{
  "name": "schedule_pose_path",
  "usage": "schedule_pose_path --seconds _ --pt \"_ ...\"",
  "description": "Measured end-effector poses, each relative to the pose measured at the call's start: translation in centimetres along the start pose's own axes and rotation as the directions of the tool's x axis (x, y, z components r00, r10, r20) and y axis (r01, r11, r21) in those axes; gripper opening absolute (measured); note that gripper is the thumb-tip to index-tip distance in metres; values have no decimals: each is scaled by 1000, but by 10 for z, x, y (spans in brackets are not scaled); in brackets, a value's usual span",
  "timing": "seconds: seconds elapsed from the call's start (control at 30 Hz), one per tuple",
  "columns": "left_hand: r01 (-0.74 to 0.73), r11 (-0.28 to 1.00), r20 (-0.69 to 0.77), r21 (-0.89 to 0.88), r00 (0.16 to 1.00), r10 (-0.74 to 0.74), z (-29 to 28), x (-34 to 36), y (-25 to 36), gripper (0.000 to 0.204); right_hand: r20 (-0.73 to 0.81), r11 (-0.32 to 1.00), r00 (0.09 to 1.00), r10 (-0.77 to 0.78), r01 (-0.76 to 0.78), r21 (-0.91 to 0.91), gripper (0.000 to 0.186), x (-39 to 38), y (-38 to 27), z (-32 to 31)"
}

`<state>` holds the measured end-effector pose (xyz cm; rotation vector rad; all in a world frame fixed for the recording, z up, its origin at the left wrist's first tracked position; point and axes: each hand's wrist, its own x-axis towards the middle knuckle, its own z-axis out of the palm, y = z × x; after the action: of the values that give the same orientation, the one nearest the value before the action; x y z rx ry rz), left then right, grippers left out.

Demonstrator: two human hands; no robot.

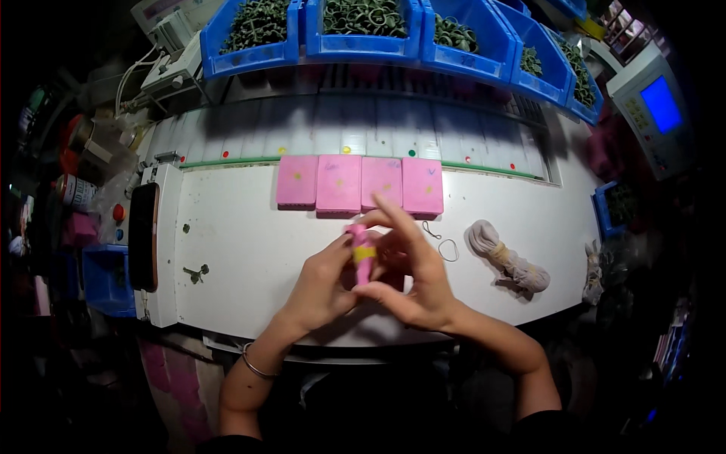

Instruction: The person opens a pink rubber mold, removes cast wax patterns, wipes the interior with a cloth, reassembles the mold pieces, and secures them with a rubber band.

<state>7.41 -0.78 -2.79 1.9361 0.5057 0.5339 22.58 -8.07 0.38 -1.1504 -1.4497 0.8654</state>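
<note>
Above the near middle of the white worktable [234,295], both my hands meet around a narrow pink piece with a yellow band [363,261]. My left hand [324,281] grips its left side, fingers partly hidden behind it. On the other side, my right hand [416,280] has its thumb at the lower end and a fingertip near the top, with the index finger raised. Just beyond my hands, several flat pink blocks [338,185] with small yellow marks stand side by side in a row. What the piece looks like face-on is hidden.
Right of my hands lie a thin wire loop [448,250] and a bundled greyish cloth [508,257]. Small dark green bits [197,273] lie at left, near a dark phone-like slab [144,238]. Blue bins [363,47] of green pieces line the back. A blue-screened machine [646,113] stands far right.
</note>
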Motion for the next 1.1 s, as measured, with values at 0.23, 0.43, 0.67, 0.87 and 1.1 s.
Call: schedule_pose_path --seconds 0.23,0.43,0.67,0.87,1.1 --pt "227 703 54 -674 964 -259 0 -10 -14 68 -54 929 989 136 -146 -340 91 -17 -1 -8" --pt "195 690 39 -697 971 -235 0 -10 -14 69 -75 855 993 89 -115 -506 93 -17 7 -3" --pt "168 741 26 -651 979 -200 5 -11 -15 70 -61 824 998 -5 -31 -565 95 -16 3 5" --pt "221 975 -184 27 960 -213 32 -17 10 84 -99 786 992 75 -120 -606 94 -15 -3 16" --pt "147 986 -355 82 928 -109 52 -9 -2 72 -91 615 994 56 -106 -781 75 -22 -6 30"
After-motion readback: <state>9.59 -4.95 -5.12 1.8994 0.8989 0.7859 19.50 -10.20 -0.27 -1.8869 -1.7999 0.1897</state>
